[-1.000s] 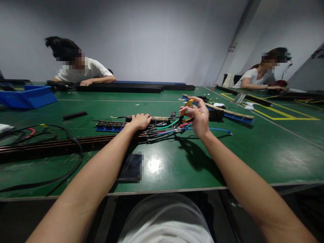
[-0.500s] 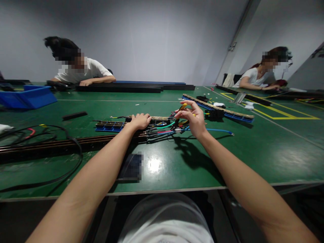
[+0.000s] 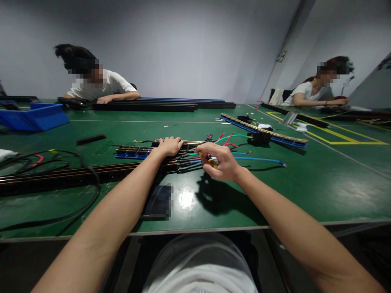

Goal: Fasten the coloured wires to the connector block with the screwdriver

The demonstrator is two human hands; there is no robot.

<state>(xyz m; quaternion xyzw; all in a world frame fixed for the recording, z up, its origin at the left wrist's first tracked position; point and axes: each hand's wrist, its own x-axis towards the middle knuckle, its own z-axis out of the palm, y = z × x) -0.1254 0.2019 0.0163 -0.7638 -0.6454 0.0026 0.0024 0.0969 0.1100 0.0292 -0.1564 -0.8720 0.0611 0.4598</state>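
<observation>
One yellow-handled tool (image 3: pixel 213 164) in right grip (image 3: pixel 222 160)

No readable text, brand or number showing; faint marks (image 3: pixel 200 290) on the white shirt (image 3: pixel 198 266) are sitting at bottom edge, too small to read.

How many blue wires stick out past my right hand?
2: the shorter blue wire is farther from you, the longer blue wire nearer. Your right hand may hide others.
</observation>
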